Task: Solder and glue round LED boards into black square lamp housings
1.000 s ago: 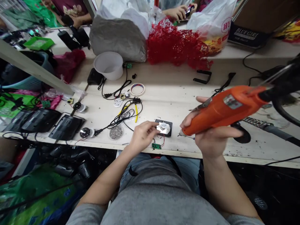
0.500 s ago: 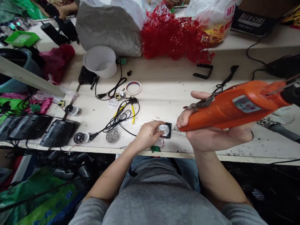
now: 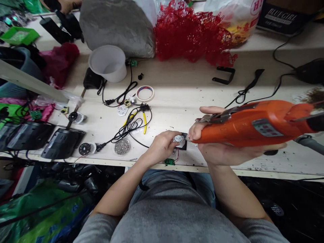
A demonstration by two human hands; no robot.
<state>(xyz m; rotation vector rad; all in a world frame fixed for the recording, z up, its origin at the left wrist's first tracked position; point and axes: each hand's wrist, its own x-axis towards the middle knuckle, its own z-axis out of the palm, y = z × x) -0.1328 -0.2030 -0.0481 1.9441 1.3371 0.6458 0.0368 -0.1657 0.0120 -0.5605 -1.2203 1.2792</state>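
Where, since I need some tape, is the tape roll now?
In the head view, the tape roll lies left of centre, right of the white tub and just beyond the yellow handles.

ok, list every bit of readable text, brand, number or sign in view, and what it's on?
"BLUE GIRL": dark box; smaller line beneath too blurred to read.
"H", then what looks like "Y", cut by shadow or fold: white plastic bag; its other red marks unreadable.
Label on the orange power tool: too blurred.
Blue marks on the green bag: unreadable.
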